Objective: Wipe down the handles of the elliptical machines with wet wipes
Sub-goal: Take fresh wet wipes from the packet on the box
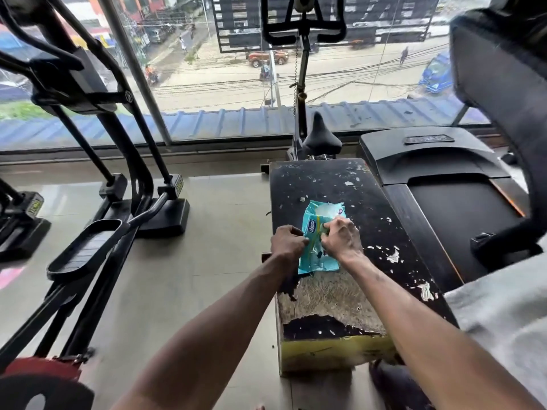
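At the centre of the frame, a glossy, crinkled plastic wipes pack (321,235) is seen on a bench (340,294) whose black covering is cracked and peeled to rough, fibrous padding. At left, matt black metal is shown by the elliptical machine (97,161). The pale floor tiles (213,261) are smooth and reflective.

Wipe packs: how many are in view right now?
1. The wipe pack lies on the worn black bench, with the left hand at its left edge and the right hand on top. None visible elsewhere.
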`<state>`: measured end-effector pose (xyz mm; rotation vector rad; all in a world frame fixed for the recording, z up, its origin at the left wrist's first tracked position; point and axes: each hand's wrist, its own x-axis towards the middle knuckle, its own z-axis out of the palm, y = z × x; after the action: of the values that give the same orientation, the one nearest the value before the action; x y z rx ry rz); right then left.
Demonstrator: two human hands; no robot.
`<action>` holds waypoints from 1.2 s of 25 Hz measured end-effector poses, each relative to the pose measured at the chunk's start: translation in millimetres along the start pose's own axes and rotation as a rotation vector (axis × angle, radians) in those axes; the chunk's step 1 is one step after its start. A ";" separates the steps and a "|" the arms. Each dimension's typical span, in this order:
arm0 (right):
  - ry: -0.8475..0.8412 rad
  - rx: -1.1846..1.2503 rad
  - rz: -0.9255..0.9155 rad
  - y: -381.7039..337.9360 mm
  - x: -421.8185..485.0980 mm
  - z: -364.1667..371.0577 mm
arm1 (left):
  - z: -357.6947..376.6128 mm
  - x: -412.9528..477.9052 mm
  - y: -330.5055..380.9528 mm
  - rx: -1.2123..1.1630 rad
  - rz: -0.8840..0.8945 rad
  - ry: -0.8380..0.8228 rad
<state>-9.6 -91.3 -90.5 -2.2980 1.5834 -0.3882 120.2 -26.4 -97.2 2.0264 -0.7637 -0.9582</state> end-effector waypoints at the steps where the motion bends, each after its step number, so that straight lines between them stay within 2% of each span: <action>1: -0.015 0.015 0.003 1.2 2.5 -3.8 | -0.2 0.6 -0.2 -0.002 0.001 -0.002; 18: -0.102 0.018 0.014 13.8 14.7 11.8 | 0.5 0.1 0.1 0.019 0.035 -0.024; 30: -0.022 -0.006 -0.190 27.9 7.3 6.7 | -1.8 -1.6 -3.3 0.072 0.103 -0.034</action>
<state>-28.1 -106.7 -107.8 -2.4568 1.3621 -0.4026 121.5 -22.8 -98.5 2.0153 -0.9234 -0.9206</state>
